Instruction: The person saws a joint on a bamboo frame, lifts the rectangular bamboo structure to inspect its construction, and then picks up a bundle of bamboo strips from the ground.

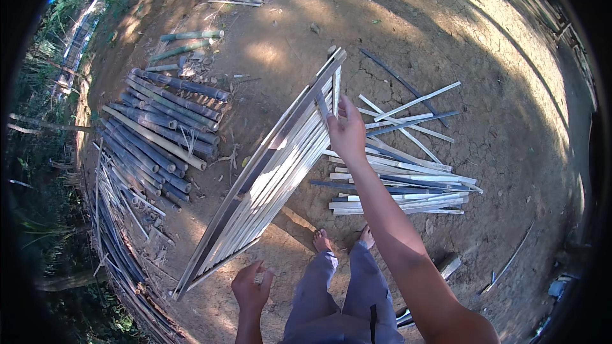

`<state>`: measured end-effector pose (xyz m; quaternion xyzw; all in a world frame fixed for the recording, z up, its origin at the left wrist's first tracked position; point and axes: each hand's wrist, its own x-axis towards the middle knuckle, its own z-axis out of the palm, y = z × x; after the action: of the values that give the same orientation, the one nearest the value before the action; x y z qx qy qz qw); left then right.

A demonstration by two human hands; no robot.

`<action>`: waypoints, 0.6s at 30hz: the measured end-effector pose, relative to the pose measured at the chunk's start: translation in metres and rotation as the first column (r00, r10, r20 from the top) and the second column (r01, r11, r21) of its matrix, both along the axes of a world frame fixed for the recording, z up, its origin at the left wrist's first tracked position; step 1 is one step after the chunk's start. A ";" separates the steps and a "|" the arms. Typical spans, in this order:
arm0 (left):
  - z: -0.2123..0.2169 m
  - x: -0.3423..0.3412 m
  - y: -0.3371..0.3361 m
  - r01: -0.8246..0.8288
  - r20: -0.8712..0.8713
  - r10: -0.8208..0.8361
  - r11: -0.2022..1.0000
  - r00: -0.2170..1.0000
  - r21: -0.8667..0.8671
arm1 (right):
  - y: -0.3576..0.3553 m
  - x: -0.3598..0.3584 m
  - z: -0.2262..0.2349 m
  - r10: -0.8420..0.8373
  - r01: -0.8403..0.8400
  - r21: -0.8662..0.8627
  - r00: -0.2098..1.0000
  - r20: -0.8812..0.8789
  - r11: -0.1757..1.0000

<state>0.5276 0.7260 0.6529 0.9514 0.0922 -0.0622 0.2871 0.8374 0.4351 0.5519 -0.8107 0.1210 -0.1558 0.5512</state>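
Slatted bamboo panel [280, 169] slants across frame centre. Right hand [346, 134]: fingers clamped on panel's upper end, apparently steadying it. Left hand [252, 285] empty near lower end, fingers half-curled, thumb apart.

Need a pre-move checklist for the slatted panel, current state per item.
1. Right hand on panel, toward its far end: ok.
2. Left hand on panel: not ok, it is apart from it.
3. Left hand free of other things: ok, looks empty.
4. Panel's near end resting on ground: cannot tell.
5. Feet off loose slats: ok, though the slats lie close ahead.
6. Panel clear of dark poles: ok, a gap shows.
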 end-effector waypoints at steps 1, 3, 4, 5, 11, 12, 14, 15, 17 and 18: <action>0.021 0.041 -0.034 0.150 0.287 -0.175 0.983 0.942 0.108 | -0.002 0.007 -0.010 0.014 -0.015 -0.034 0.999 -0.050 0.999; 0.040 0.136 -0.082 0.187 0.463 -0.287 0.950 0.839 0.249 | -0.016 0.018 -0.036 0.012 -0.019 -0.076 0.996 -0.086 0.997; 0.042 0.176 -0.104 0.163 0.428 -0.280 0.943 0.859 0.290 | -0.018 0.019 -0.042 0.032 -0.038 -0.096 0.998 -0.061 0.995; 0.032 0.213 -0.123 0.164 0.391 -0.307 0.920 0.868 0.357 | -0.023 0.018 -0.044 0.045 -0.050 -0.124 0.998 -0.043 0.991; -0.002 0.270 -0.132 0.247 -0.076 -0.247 0.796 0.966 0.553 | 0.002 0.018 -0.032 0.017 -0.016 -0.028 0.999 0.037 0.999; -0.007 0.264 -0.127 0.256 -0.031 -0.289 0.787 0.957 0.561 | 0.003 0.015 -0.035 -0.018 0.022 -0.064 0.998 0.057 0.998; 0.000 0.249 -0.108 0.234 0.020 -0.281 0.834 0.960 0.499 | 0.010 0.006 -0.033 -0.017 0.031 -0.066 0.980 0.197 0.997; 0.010 0.240 -0.099 0.223 0.021 -0.269 0.838 0.963 0.499 | 0.013 0.000 -0.027 0.002 0.022 -0.088 0.964 0.267 0.996; 0.033 0.221 -0.068 0.171 0.042 -0.221 0.848 0.974 0.501 | 0.032 -0.010 -0.007 0.067 -0.016 -0.143 0.929 0.363 0.990; 0.044 0.211 -0.050 0.139 0.060 -0.193 0.857 0.979 0.496 | 0.044 -0.015 0.005 0.105 -0.037 -0.181 0.917 0.385 0.983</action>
<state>0.7388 0.6762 0.6973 0.9993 0.0069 -0.0101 0.0353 0.8226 0.4789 0.5571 -0.8108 -0.0355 -0.3050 0.4983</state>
